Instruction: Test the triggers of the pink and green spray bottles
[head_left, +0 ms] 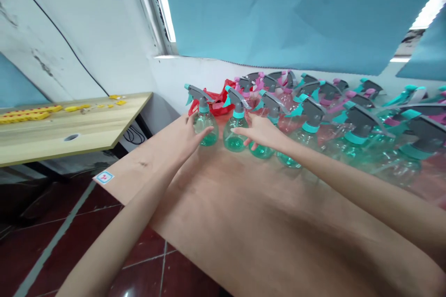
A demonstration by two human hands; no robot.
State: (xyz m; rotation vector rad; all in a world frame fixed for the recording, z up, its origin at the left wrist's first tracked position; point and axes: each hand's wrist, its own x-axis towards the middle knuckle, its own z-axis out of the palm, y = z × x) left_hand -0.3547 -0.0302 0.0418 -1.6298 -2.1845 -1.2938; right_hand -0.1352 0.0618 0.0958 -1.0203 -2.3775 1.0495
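Note:
My left hand [186, 137] cups the leftmost spray bottle [211, 139] from its left side, thumb across the front and fingers partly hidden behind. That bottle is clear and round, with green at its base, a turquoise collar and a grey trigger head. Beside it stands a matching spray bottle [232, 143]. My right hand [261, 129] is curved around this second one from the right, its thumb over the front. Just behind my right fingers is a third spray bottle [274, 112], partly covered by the hand. All of them stand upright on the brown tabletop [223, 204].
Several more spray bottles with turquoise or pink collars [355, 137] crowd the table's right and back. Red plastic material [223, 106] lies behind the front row. At left, another wooden table [94, 125] carries yellow pieces [31, 115]. A numbered label [104, 177] marks the near tabletop's left corner.

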